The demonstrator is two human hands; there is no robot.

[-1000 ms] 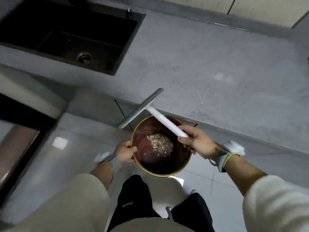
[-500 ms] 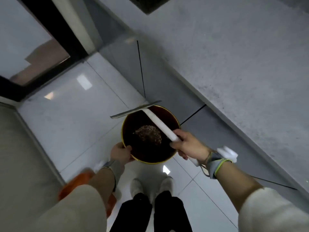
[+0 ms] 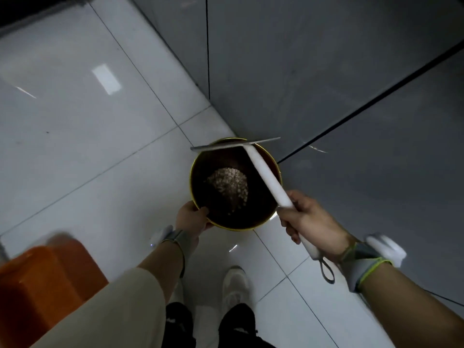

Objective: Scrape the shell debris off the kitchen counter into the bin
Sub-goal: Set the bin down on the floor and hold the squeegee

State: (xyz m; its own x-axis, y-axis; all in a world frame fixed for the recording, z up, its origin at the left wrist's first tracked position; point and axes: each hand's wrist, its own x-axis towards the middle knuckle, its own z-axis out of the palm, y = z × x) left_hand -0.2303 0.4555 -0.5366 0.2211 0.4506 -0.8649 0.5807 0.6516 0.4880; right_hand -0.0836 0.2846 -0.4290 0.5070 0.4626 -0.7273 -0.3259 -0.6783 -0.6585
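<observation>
- While we are gripping the bin (image 3: pixel 234 223) by its near rim with our left hand (image 3: pixel 192 218), thumb hooked inside, our right hand (image 3: pixel 310 226) is wrapping tightly around the white handle of the scraper (image 3: pixel 267 180).
- The scraper's blade is lying across the bin's far rim, beside the grey cabinet front (image 3: pixel 326 71).
- The shell debris (image 3: pixel 229 188) is sitting heaped in the bin's bottom; the counter is lying out of view.
- We are judging the one-handed rim hold risky: tilting the bin could be spilling shells onto the tiled floor (image 3: pixel 75 134).
- The blade could be catching the rim and jolting it.
- An orange object (image 3: pixel 47 285) is crowding our left side.
</observation>
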